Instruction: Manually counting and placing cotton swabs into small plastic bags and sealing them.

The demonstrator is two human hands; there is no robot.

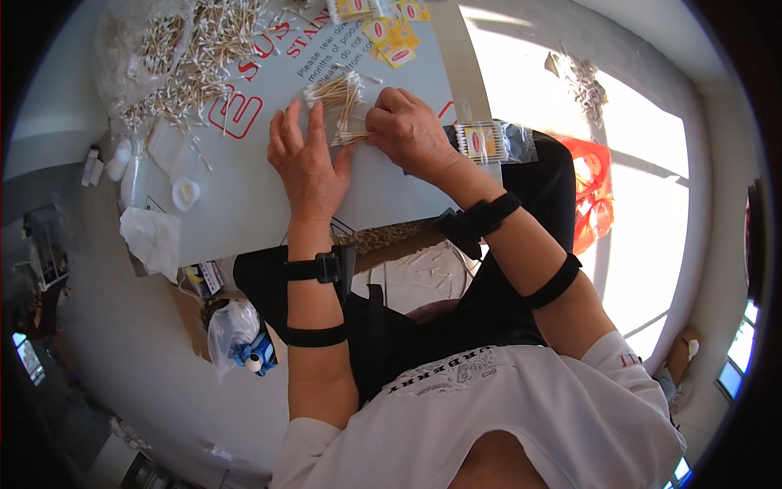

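On the grey printed tabletop, a small pile of cotton swabs [336, 88] lies just beyond my hands. My right hand [410, 134] is closed, its fingers pinching a few cotton swabs [352, 138] whose white tips point left. Beside the pile, my left hand [308, 163] is open with fingers stretched and spread, its thumb close to those swabs. I cannot tell whether the left fingertips touch the pile. Right of my right wrist, a clear pack of cotton swabs [481, 142] with a yellow and red card lies at the table's edge.
A big heap of loose swabs [208, 61] and a clear plastic bag [138, 57] fill the far left. Yellow cards [393, 42] lie at the back. A round white lid [186, 192] and white tissue [151, 238] are at left. A red bag [593, 191] is on the floor.
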